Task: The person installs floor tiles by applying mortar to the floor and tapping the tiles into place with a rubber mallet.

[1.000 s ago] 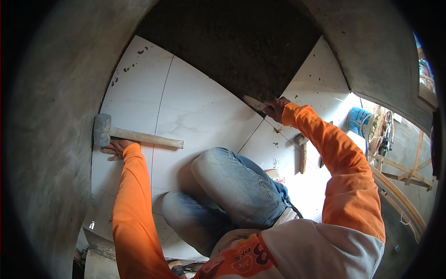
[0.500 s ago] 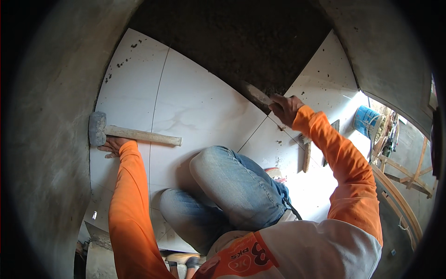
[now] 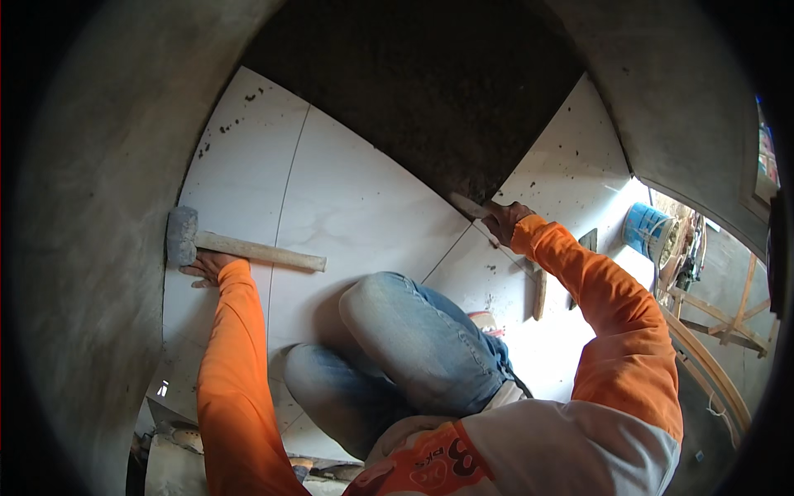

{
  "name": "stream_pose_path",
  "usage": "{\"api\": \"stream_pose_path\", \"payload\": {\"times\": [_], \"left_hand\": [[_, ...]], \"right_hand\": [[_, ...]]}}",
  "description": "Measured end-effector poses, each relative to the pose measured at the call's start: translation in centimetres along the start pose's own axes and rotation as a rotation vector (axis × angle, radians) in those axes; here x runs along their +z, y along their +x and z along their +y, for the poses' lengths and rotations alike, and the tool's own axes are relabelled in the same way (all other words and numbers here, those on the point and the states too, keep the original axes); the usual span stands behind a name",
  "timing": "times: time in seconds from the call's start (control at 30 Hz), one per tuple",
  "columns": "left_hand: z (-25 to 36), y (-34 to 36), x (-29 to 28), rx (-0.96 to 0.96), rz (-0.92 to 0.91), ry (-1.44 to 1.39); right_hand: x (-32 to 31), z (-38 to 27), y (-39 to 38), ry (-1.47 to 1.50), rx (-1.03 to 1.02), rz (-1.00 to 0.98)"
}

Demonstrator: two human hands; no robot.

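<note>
- Trowel (image 3: 468, 204) at 2 o'clock from view centre, blade tip pointing toward 10, lying along the corner where the dark mortar bed (image 3: 413, 99) meets the white tiles (image 3: 356, 194).
- Right hand (image 3: 506, 221): fingers closed round the trowel's handle, which they mostly hide.
- Left hand (image 3: 212, 265), 9 o'clock: fingers stretched out on the tile; mallet (image 3: 182, 236) handle crosses just over it. No wrap round the handle seen; thumb hidden.
- Risk (judgement): if the blade tilts or slips, it could chip a tile edge or gouge the bed; contact pressure cannot be told.
- Risk (judgement): if the left hand shifts, the mallet could roll or knock the wall (image 3: 91, 248) beside its head.
- Edges: tile borders run from the corner toward 10 and 1.
- Room: open bed from 11 to 1; tight at 9 by the wall; knees (image 3: 372, 318) close at 6; hammer (image 3: 539, 295) near the right sleeve, toward 4.
</note>
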State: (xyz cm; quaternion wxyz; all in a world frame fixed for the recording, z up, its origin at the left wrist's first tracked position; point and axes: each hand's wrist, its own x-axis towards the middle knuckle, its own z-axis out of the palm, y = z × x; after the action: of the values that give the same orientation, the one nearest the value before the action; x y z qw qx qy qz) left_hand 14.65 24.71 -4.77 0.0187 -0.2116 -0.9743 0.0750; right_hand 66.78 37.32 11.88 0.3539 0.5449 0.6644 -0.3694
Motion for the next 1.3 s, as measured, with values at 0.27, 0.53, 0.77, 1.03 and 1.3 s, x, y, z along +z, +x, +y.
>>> {"api": "stream_pose_path", "payload": {"times": [0.27,0.53,0.77,1.03,1.3], "left_hand": [[0.4,-0.4,-0.7,-0.041,-0.083,-0.013],[1.3,-1.1,-2.5,0.025,-0.152,0.204],[1.0,-0.7,-3.9,0.032,-0.171,-0.356],[4.1,-4.5,-6.8,-0.086,-0.207,-0.393],[2.1,-1.1,-7.3,0.473,-0.254,-0.025]], "right_hand": [[-4.0,1.3,1.0,-0.046,-0.177,-0.062],[8.6,8.2,-6.9,0.072,0.115,0.639],[12.4,-1.8,-0.5,0.022,0.448,1.306],[2.6,-33.2,4.9,0.23,-0.625,0.214],[1.4,-30.8,3.2,0.23,-0.791,0.386]]}}
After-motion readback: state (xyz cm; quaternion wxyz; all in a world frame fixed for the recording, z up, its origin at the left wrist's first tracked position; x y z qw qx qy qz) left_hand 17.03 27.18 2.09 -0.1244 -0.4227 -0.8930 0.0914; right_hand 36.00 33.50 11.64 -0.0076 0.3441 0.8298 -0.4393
